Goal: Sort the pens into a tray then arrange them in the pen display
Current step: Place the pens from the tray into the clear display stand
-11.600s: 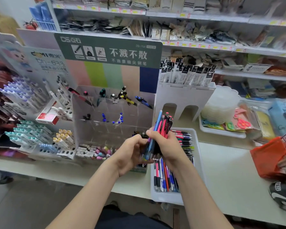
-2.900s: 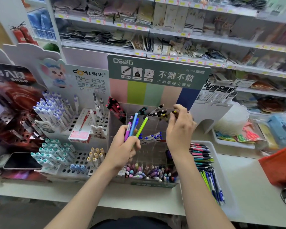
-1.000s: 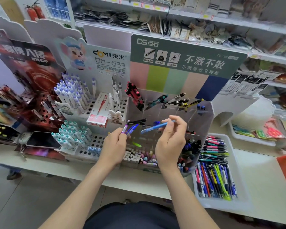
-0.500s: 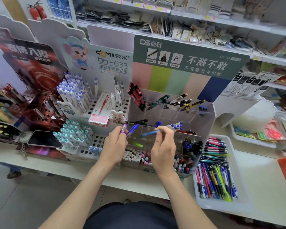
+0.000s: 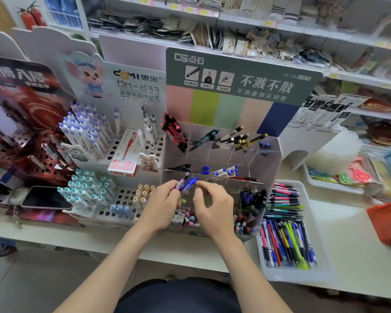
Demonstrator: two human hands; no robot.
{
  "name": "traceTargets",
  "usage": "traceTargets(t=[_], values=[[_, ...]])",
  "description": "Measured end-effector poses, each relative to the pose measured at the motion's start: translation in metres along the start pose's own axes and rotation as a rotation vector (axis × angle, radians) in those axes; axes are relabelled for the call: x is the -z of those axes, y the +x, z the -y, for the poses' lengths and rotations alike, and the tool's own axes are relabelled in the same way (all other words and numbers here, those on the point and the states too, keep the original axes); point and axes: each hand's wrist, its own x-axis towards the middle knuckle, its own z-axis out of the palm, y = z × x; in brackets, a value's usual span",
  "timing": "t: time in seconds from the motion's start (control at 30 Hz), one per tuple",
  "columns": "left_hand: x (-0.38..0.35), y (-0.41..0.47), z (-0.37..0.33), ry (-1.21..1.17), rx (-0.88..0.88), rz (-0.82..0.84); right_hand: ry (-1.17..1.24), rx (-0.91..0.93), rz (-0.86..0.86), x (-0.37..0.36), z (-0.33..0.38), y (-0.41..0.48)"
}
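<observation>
Two pens, a purple pen point(image 5: 182, 181) and a blue pen point(image 5: 191, 182), are gripped in the left hand point(image 5: 160, 205) in front of the clear display point(image 5: 272, 159), their upper ends pointed up and to the right. The right hand point(image 5: 215, 207) is held just beside them over a lower compartment, fingers curled and thumb close to forefinger; whether anything is pinched there cannot be told. One green pen point(image 5: 183, 200) is glimpsed between the hands, inside the display. One white tray point(image 5: 321, 249) is set on the pale counter point(image 5: 352, 240) just right of the display and is loaded with pens in two groups, crosswise at the far end and lengthwise at the near end; they are packed too tightly to be counted. Five colour stripes are shown on the backboard point(image 5: 235, 109). The display's lowest compartments are partly hidden by the hands. To the left, one phone point(image 5: 45, 197) is laid face up, and one red box point(image 5: 124, 159) is propped on a white rack point(image 5: 116, 144) of capped pens. Two extinguishers point(image 5: 29, 16) are seen at top left. An orange object point(image 5: 386, 222) is cut off by the right edge. The shelves point(image 5: 280, 30) behind are stocked with goods too blurred to be made out.
</observation>
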Motion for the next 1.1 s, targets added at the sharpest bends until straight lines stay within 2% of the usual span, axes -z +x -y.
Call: traceTargets(t=[0.07,0.17,0.2,0.27,0.33,0.4,0.43,0.57,0.63,0.7,0.77,0.9,0.97,1.03,1.1], values=[[-0.004,0.0,-0.006,0.034,-0.055,0.018,0.231,-0.152,0.039,0.006,0.018,0.008],[-0.009,0.0,-0.016,0.057,-0.115,-0.008,0.294,-0.192,0.041,0.012,0.033,0.02],[-0.01,0.001,-0.018,0.044,-0.112,-0.048,0.321,-0.199,-0.01,0.014,0.036,0.025],[-0.01,0.004,-0.019,0.006,-0.089,-0.132,0.381,-0.19,-0.217,0.022,0.039,0.036],[-0.008,0.007,-0.018,-0.028,-0.058,-0.171,0.362,-0.12,-0.404,0.031,0.039,0.048],[-0.007,0.009,-0.018,-0.057,-0.027,-0.174,0.218,0.002,-0.442,0.033,0.033,0.059],[-0.007,0.01,-0.019,-0.089,-0.007,-0.174,0.143,0.058,-0.398,0.031,0.027,0.065],[-0.006,0.009,-0.022,-0.183,0.074,-0.157,-0.198,0.223,-0.045,0.012,0.002,0.075],[-0.005,0.007,-0.025,-0.189,0.091,-0.142,-0.491,0.317,-0.011,0.006,-0.004,0.074],[-0.005,0.007,-0.026,-0.153,0.071,-0.145,-0.594,0.291,-0.036,0.005,0.0,0.067],[-0.005,0.006,-0.029,-0.087,0.014,-0.141,-0.455,0.246,-0.043,0.008,0.011,0.059],[-0.008,0.006,-0.037,-0.003,-0.14,-0.084,0.114,0.047,0.058,0.019,0.038,0.045],[-0.012,0.006,-0.043,0.048,-0.193,-0.082,0.252,-0.06,0.054,0.028,0.042,0.045],[-0.018,0.006,-0.047,0.095,-0.246,-0.071,0.351,-0.111,0.001,0.039,0.041,0.049],[-0.026,0.006,-0.048,0.124,-0.27,-0.086,0.418,-0.115,-0.161,0.054,0.034,0.054]])
